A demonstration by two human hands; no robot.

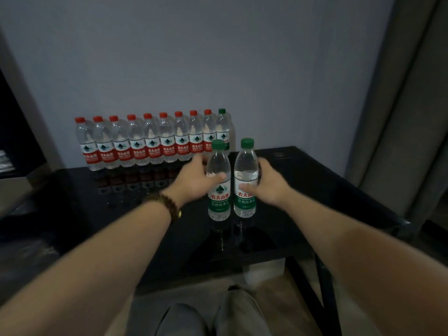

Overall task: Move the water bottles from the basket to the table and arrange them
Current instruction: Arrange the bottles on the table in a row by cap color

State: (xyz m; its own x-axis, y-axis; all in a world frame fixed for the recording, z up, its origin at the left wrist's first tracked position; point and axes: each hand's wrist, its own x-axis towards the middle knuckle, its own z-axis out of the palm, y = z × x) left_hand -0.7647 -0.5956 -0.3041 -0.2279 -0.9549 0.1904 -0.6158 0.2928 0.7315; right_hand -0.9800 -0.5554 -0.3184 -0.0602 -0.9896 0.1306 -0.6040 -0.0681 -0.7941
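A row of red-cap bottles [145, 144] stands upright along the wall at the back of the table [315, 190], with a green-cap bottle [223, 132] at its right end. The left hand [194, 183], bracelet [169, 202] at the wrist, reaches out on a straight arm, thumb and fingers wrapped round the left bottle [219, 202]. Just beside it the right bottle [245, 202] is clasped mid-body by the right hand [269, 185], arm likewise outstretched. Both held bottles are green-capped and vertical, caps up, mid-table before the row's right end.
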